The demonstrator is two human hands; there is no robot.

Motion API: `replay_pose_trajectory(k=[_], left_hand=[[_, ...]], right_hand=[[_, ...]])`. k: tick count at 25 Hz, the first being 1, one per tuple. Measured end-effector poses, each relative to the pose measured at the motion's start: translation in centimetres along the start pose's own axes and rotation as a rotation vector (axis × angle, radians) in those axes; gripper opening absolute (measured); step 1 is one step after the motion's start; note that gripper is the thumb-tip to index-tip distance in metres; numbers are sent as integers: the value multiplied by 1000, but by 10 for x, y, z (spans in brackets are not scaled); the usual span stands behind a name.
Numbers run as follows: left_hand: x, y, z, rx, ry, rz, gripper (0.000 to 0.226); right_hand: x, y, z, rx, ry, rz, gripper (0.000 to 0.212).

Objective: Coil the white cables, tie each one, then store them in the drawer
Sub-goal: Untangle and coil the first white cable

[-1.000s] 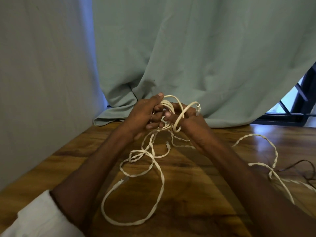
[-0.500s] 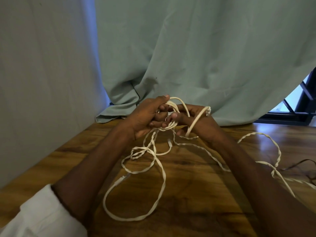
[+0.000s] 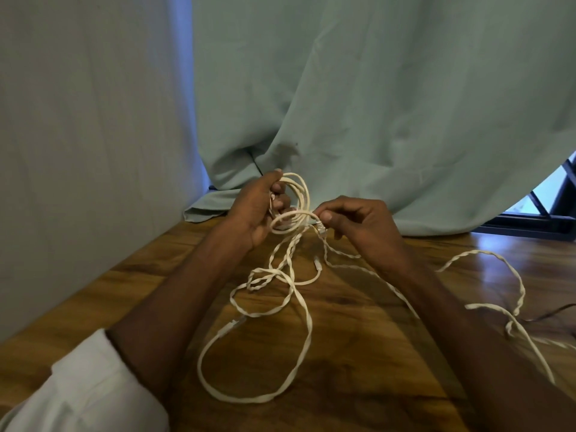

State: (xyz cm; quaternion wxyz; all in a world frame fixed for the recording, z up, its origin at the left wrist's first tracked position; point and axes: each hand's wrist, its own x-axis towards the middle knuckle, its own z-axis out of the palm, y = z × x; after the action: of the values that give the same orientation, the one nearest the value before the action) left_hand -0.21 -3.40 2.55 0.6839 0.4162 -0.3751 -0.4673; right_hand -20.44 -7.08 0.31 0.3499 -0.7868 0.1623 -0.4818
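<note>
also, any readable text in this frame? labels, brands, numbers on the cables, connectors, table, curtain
None: no readable text, label, brand or number anywhere.
white cable: bare sheath, no print visible.
connector at the right hand: too small and blurred to show any marking.
inline connector on the table: no marking readable.
coil in the left hand: plain.
curtain: plain fabric, no tag.

The far side of the small coil of white cable is hidden behind the left hand. A loose white cable and a thin dark wire run off the right edge. The wooden table is cut off below. The black window frame is half hidden by the pale green curtain.
</note>
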Motion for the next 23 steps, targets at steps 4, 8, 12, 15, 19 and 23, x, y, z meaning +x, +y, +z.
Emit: replay_pose_trajectory(k=[4,8,12,15,19,23], left_hand=[[-4,-4,4,-24,-7,-16,43],[-8,-2,5,164,-74,54,44],[-12,-7,16,327,-217,88,53],[-15,-7,21,328,-291,77,54],[-21,-5,19,409,-319,68,55],[-29,-7,27,374,-487,123,57]], right_hand=[[-2,-4,5,-73,-63,-38,14],[0,-2,6,-239,96,-10,22],[-2,-4,9,-920,99,-101,35],[-1,-10,9,-946,154,-77,35],[-1,-10,13,-618,206,-144,17],[3,-6,10,-441,421,-133,16]])
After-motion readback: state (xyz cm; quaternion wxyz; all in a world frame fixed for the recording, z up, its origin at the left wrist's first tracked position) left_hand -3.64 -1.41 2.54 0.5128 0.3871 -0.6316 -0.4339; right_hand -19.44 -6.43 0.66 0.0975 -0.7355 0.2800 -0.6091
